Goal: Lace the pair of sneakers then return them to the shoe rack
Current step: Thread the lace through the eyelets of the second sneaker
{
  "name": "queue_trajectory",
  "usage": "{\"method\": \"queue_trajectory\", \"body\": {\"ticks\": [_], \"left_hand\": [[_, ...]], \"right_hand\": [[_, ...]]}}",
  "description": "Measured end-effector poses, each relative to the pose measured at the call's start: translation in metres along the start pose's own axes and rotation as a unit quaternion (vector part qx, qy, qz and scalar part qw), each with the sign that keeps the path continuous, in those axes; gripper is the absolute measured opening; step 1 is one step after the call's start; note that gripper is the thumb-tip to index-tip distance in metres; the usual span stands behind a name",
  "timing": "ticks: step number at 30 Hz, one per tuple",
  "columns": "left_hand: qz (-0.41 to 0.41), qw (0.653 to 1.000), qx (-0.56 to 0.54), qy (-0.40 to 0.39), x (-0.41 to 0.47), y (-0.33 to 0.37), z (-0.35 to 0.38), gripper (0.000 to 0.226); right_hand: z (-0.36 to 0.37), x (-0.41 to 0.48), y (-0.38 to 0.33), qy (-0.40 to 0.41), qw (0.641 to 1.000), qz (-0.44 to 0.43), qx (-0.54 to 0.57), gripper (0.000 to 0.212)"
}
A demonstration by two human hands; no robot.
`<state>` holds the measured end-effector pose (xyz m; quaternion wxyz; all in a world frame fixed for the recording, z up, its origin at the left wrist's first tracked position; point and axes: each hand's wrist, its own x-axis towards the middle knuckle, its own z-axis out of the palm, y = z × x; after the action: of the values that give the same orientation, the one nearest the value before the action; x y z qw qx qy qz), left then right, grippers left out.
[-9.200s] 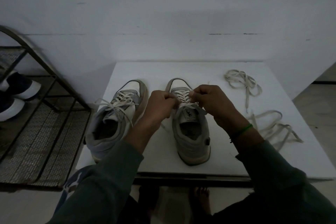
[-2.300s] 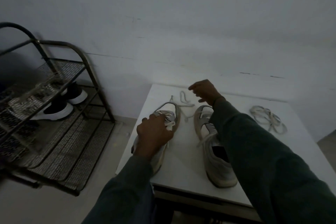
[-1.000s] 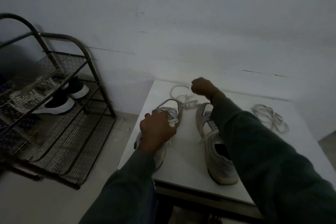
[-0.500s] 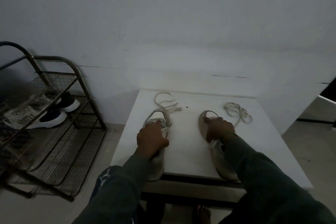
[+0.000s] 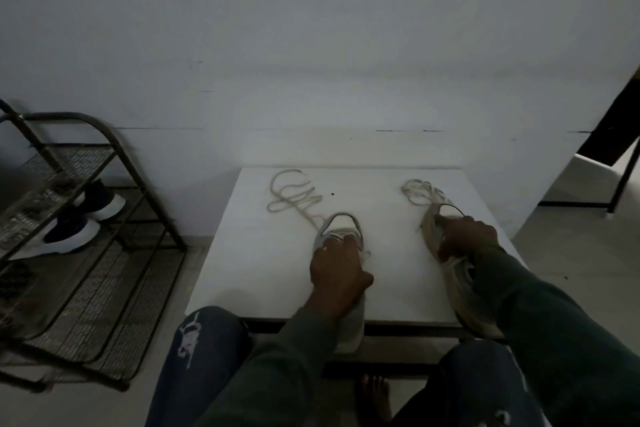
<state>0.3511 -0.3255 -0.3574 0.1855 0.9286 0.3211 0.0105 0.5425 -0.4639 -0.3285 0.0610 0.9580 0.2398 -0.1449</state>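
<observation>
Sneakers lie side by side but apart on the white worktop (image 5: 263,270), toes to the wall and heels reaching past its near edge: the left sneaker (image 5: 341,229) under the left hand (image 5: 337,270), the right sneaker (image 5: 460,291) under the right hand (image 5: 465,236). Each grip is clamped on its shoe, fingers curled down over the upper near the tongue, wrists low, both forearms stretched forward from the seated body. This looks like the pick-up for the carry to the shoe rack (image 5: 145,184), which stands on the floor to the person's left with dark shoes (image 5: 76,229) on a middle shelf. To do it well, hook the fingers firmly inside the collar or under the tongue so neither shoe tips, and lift straight up before swinging left. Mind the loose lace (image 5: 292,199) coiled beyond the left toe, which seems to run to that shoe and may drag; a second lace (image 5: 422,191) lies bunched just past the right toe. Whether the eyelets are fully threaded cannot be told in this dim light
</observation>
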Motion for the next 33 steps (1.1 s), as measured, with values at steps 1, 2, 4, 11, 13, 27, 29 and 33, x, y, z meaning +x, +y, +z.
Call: {"method": "queue_trajectory", "body": {"ticks": [1, 2, 4, 11, 13, 27, 29, 33], "left_hand": [[-0.003, 1.0, -0.005, -0.004, 0.01, 0.0, -0.001, 0.064], [-0.01, 1.0, -0.007, -0.003, 0.02, -0.002, -0.005, 0.063], [-0.025, 1.0, -0.004, 0.002, 0.038, -0.009, -0.013, 0.061], [-0.042, 0.999, 0.006, 0.008, 0.058, -0.037, -0.017, 0.068], [-0.03, 0.999, 0.015, 0.011, 0.055, -0.036, -0.013, 0.072], [-0.061, 0.954, -0.288, 0.062, 0.046, -0.109, -0.02, 0.047], [-0.048, 0.955, -0.287, 0.064, 0.045, -0.108, -0.01, 0.052], [-0.009, 0.98, -0.185, 0.071, 0.052, -0.105, -0.014, 0.05]], "right_hand": [[0.001, 0.002, 0.002, 0.004, 1.0, 0.001, -0.001, 0.092], [0.0, 0.004, 0.003, 0.006, 1.0, 0.004, -0.003, 0.091], [0.001, 0.008, 0.008, 0.007, 1.0, 0.012, -0.004, 0.09], [0.004, 0.021, 0.02, -0.02, 0.999, 0.032, -0.004, 0.099], [0.009, 0.026, 0.019, -0.04, 0.997, 0.059, -0.021, 0.104], [0.019, -0.001, -0.145, 0.025, 0.928, -0.111, 0.355, 0.011], [0.033, -0.005, -0.142, 0.03, 0.918, -0.068, 0.39, 0.027], [0.029, -0.014, -0.139, -0.086, 0.877, -0.125, 0.455, 0.05]]}}
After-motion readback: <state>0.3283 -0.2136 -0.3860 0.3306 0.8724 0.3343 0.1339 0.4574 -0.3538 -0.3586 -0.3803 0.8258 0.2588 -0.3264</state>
